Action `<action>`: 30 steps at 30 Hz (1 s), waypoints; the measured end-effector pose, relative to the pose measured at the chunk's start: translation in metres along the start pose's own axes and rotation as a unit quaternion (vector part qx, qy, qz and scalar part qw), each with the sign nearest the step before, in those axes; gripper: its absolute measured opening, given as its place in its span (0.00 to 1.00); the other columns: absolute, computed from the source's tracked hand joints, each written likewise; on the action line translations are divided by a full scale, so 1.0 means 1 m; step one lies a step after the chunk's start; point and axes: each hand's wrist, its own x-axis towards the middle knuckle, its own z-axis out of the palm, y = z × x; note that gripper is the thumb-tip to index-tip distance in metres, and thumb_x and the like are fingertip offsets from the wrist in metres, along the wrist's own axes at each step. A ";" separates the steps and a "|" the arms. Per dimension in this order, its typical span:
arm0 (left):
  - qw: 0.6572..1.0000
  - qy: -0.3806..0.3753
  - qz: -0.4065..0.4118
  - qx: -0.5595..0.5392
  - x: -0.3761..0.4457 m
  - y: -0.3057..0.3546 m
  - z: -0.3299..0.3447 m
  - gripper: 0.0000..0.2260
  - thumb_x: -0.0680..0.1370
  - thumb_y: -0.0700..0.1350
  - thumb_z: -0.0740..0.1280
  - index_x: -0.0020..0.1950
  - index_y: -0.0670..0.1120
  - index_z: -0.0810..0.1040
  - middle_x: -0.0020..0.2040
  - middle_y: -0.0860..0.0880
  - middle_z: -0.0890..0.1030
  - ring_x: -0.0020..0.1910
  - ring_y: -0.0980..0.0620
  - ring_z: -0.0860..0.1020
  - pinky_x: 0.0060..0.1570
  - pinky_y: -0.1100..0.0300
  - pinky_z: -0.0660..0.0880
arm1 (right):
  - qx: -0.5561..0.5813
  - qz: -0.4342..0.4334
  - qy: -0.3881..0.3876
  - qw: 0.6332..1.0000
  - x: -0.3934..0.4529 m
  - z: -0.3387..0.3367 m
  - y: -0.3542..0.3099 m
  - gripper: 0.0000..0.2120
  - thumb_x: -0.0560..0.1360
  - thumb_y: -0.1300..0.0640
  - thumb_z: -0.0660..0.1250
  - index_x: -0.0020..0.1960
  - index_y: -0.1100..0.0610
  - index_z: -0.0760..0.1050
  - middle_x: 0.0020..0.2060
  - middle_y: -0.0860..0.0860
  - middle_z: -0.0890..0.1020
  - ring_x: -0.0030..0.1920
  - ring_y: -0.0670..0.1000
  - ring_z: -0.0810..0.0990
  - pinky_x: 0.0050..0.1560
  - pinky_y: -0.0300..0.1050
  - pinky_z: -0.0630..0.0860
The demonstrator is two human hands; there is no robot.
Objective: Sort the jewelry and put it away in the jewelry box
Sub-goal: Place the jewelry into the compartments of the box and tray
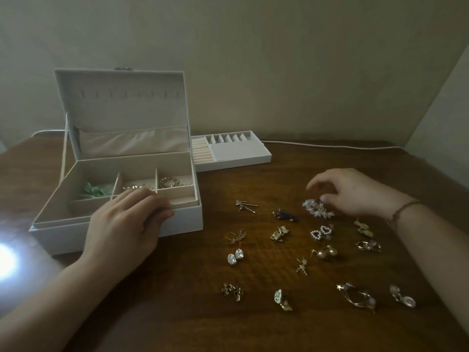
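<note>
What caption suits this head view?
Left hand rests on the open jewelry box; right hand reaches for white flower earrings.

The left hand (127, 219) hides the jewelry box's (177, 224) front rim; both forearms run off frame (the earrings' (302, 250) details blur).

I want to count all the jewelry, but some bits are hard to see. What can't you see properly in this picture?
- Middle compartment of the jewelry box, head view: the left hand covers part of the gold piece.
- Removed tray: its left end sits behind the box lid.
- White flower earrings: too blurred to tell whether the right hand touches them.
- Table's left edge: a bright glare washes it out.
</note>
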 end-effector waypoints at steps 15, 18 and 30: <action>0.996 0.055 0.066 0.037 0.014 0.016 -0.028 0.09 0.77 0.48 0.71 0.46 0.43 0.86 0.45 0.48 0.84 0.42 0.48 0.79 0.40 0.56 0.76 | 0.004 -0.023 -0.074 0.997 0.009 0.011 -0.017 0.12 0.74 0.54 0.71 0.48 0.37 0.73 0.52 0.40 0.75 0.50 0.40 0.74 0.49 0.38 0.75; 0.990 0.135 -0.045 -0.021 0.021 -0.014 -0.056 0.09 0.79 0.44 0.69 0.43 0.42 0.85 0.41 0.49 0.82 0.39 0.52 0.78 0.42 0.60 0.74 | 0.019 -0.013 -0.060 0.998 0.017 0.005 -0.035 0.12 0.74 0.55 0.71 0.48 0.38 0.73 0.52 0.42 0.76 0.51 0.42 0.75 0.47 0.39 0.76; 0.887 0.206 -0.380 -0.161 0.005 -0.094 -0.069 0.07 0.73 0.54 0.65 0.40 0.58 0.82 0.34 0.59 0.82 0.33 0.55 0.78 0.37 0.59 0.74 | 0.147 -0.360 -0.073 0.918 0.056 0.044 -0.316 0.09 0.75 0.55 0.72 0.54 0.51 0.82 0.47 0.44 0.83 0.42 0.39 0.78 0.39 0.26 0.73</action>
